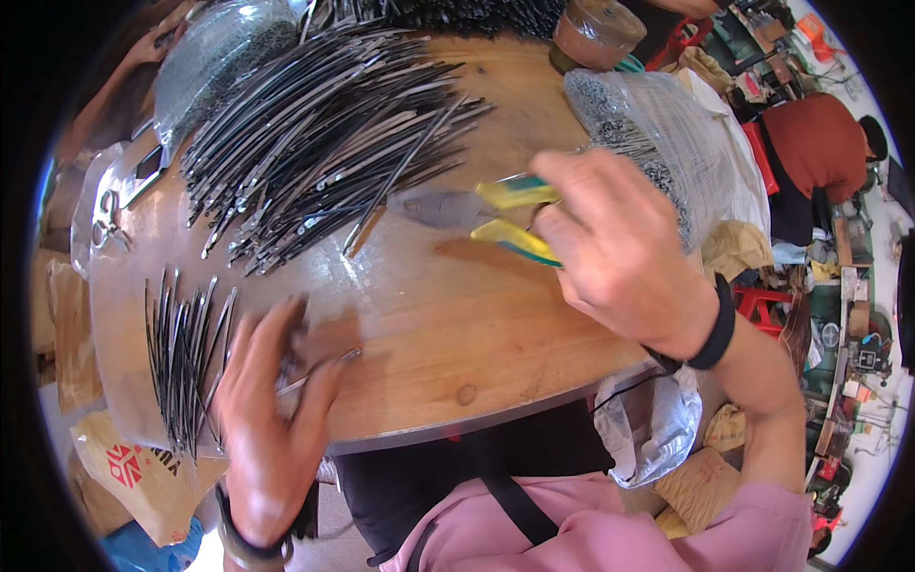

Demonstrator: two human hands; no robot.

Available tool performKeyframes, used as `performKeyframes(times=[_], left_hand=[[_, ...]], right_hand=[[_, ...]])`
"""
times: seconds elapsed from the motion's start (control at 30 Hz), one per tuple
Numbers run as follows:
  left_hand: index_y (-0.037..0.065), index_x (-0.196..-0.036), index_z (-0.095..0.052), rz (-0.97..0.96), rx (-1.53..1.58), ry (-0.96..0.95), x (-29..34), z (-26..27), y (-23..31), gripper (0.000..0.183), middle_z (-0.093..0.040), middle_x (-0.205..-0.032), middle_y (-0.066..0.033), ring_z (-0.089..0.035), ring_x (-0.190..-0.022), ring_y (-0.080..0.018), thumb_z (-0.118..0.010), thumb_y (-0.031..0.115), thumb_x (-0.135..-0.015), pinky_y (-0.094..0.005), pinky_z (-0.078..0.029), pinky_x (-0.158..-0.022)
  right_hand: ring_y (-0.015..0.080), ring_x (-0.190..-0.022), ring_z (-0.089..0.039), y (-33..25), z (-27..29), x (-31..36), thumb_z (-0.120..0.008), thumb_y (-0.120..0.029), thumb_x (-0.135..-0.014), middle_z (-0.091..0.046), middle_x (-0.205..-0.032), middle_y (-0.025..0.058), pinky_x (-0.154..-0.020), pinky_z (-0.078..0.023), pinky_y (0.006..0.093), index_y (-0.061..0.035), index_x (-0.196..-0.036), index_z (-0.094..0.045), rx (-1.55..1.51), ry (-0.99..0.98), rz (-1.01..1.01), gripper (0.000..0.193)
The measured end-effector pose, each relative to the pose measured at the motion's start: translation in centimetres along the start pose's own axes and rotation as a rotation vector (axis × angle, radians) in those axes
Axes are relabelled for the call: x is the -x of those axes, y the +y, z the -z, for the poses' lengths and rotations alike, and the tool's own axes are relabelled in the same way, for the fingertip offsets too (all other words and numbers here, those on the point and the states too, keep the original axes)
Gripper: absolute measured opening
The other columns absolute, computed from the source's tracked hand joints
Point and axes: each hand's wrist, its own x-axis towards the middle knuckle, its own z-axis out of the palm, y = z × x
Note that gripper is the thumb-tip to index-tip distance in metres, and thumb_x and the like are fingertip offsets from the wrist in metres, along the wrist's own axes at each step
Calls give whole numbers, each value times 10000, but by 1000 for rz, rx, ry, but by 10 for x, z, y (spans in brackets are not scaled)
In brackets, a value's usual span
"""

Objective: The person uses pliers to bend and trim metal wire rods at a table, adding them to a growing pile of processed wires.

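The right hand (615, 243) wraps the yellow-and-green handles (517, 194) of the pliers (453, 209) over the worktop (457, 338) — likely stiff, best held there — while the blurred left hand (267, 410) spreads beside the near-left bundle of strips (181, 362), whether pinching one I cannot tell. Those and the far-left pile (324, 138) look light, springy, slick, best taken mid-length. At near left, a brown bag (152, 500) carries a red emblem (124, 464) and dark lettering (170, 461).

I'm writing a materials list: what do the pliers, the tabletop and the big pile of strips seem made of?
Pliers: grey head, likely steel though blurred; bright yellow-and-green handles, probably plastic. Tabletop: seemingly wood, smooth and slightly glossy, showing grain and a knot. Strips: dark with shiny glints; perhaps metal, possibly plastic.
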Motion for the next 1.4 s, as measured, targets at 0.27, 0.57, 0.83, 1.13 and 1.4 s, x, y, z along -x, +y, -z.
performKeyframes(times=[0.27,0.57,0.83,1.13,1.4], left_hand=[[-20,-930,-610,-131,-238,68,-64,-41,-27,109,-601,-894,-184,-590,-727,-352,-612,55,-852,-365,-468,-641],[-8,-948,-608,-202,-263,-26,-62,-63,-5,155,-557,-888,-184,-570,-818,-399,-648,83,-828,-445,-465,-659],[56,-927,-566,477,724,-8,15,-16,-9,37,-583,-767,-48,-483,-455,-90,-581,90,-929,-202,-357,-374],[-32,-1137,-575,728,1872,-119,65,-61,48,345,-597,-738,-177,-540,-445,-229,-659,40,-810,-300,-407,-332],[-45,-1010,-640,562,1300,-207,88,-71,45,179,-694,-793,-155,-536,-555,-90,-659,-78,-835,-191,-400,-494]], right_hand=[[221,-913,-573,-15,72,23,-680,-49,-816,-565,-1146,167,-814,-466,337,1,-950,-606,-586,549,-677,162],[165,-902,-587,-30,47,128,-701,-57,-834,-616,-1023,99,-778,-474,306,4,-928,-650,-718,177,-940,123],[196,-846,-542,-38,65,160,-669,-86,-837,-557,-1091,149,-694,-450,314,-26,-989,-596,-1704,728,-1552,179],[197,-866,-530,-63,57,129,-678,-109,-853,-526,-1126,156,-707,-447,314,-8,-986,-577,-1763,624,-1320,195],[188,-852,-542,-67,67,117,-714,-143,-836,-552,-1062,168,-751,-447,308,24,-920,-621,-1277,340,-971,209]])
